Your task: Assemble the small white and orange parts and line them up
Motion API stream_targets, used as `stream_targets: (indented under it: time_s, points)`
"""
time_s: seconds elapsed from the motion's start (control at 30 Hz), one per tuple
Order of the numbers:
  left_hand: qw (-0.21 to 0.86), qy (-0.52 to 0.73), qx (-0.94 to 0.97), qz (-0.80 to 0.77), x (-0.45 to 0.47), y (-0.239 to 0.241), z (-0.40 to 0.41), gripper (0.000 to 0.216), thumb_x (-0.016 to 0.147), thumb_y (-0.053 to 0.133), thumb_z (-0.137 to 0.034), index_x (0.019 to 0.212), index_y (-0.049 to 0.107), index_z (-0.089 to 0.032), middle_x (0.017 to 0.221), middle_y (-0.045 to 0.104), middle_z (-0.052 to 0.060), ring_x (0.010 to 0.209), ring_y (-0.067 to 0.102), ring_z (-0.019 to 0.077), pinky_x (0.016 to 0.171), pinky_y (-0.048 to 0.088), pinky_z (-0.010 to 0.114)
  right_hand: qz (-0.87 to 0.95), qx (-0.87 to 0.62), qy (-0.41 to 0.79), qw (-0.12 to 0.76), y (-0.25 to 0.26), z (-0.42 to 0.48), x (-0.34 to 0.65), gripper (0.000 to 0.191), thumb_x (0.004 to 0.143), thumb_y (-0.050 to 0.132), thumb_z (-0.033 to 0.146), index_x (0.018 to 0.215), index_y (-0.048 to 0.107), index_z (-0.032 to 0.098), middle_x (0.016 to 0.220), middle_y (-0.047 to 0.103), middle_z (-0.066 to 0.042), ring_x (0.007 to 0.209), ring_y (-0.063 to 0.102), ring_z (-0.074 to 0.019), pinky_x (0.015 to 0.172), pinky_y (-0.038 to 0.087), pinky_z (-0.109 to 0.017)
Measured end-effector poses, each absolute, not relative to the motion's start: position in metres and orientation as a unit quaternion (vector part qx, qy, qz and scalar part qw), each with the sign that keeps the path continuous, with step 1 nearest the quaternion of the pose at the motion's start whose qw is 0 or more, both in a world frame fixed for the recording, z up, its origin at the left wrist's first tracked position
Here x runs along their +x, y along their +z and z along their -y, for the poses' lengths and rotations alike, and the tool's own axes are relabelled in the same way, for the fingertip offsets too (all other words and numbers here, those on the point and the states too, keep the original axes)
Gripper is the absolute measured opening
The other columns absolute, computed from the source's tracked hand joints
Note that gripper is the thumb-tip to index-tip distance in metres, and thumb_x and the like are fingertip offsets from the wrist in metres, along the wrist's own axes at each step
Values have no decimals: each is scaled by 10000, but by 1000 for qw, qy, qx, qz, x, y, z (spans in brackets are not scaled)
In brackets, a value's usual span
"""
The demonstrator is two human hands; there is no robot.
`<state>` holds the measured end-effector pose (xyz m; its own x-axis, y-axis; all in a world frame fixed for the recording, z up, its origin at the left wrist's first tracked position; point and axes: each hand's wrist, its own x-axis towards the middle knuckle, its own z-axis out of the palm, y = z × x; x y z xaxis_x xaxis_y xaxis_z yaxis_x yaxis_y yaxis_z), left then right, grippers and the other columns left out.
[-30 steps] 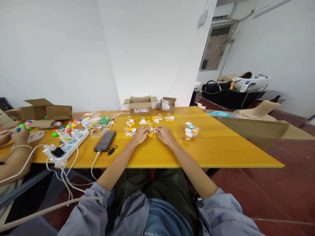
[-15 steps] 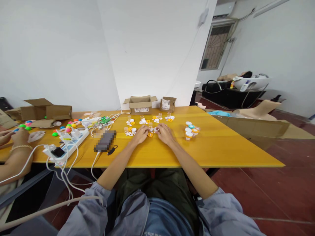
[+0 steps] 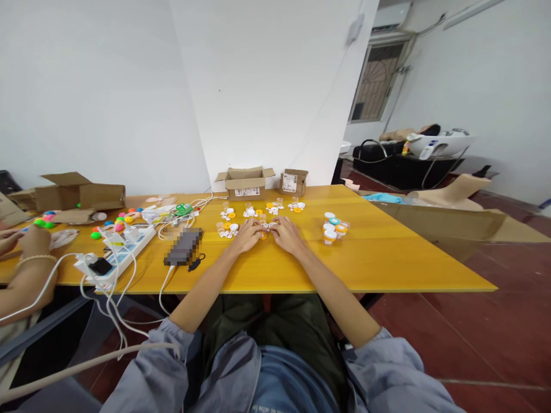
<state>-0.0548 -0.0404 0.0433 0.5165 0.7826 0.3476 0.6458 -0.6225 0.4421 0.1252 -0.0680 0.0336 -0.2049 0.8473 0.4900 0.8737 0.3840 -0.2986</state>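
My left hand [image 3: 247, 235] and my right hand [image 3: 287, 234] rest side by side on the yellow table [image 3: 387, 258], fingers curled and pinched together over a cluster of small white pieces [image 3: 267, 225] and an orange cap. What the fingertips hold is too small to name. More small white pieces and orange caps [image 3: 229, 215] lie scattered just beyond the hands. A group of small clear jars with white, teal and orange lids [image 3: 334, 227] stands to the right of my right hand.
Two open cardboard boxes [image 3: 246, 183] sit at the table's far edge. A dark device [image 3: 184, 246] and a white power strip with cables [image 3: 116, 257] lie to the left. Another person's hand [image 3: 32, 240] works at the far left among coloured balls [image 3: 96, 234].
Both hands have drawn closer together and slid slightly forward over the white pieces; the orange cap between them is now mostly covered.
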Motion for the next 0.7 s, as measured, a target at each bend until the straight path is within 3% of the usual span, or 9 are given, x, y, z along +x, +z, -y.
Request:
stream_targets:
  time_s: [0.33,0.7]
  points:
    - [122,271,853,-430,-57,40,39,306,889,511,-190,1051,754,-280,1104,599,47,1119,519,252,1074,413,434,770,-550,-38,322,28,63,128,228,890,561,132,950,756,233,1166,652,-103,1106,581,-249,949,487,-386]
    - [135,285,860,-400,-55,47,45,215,831,555,-147,909,737,-229,991,633,50,1033,589,247,1027,463,419,779,-536,-29,323,31,64,125,220,886,555,113,926,741,224,1083,692,-86,1045,602,-227,941,494,-351]
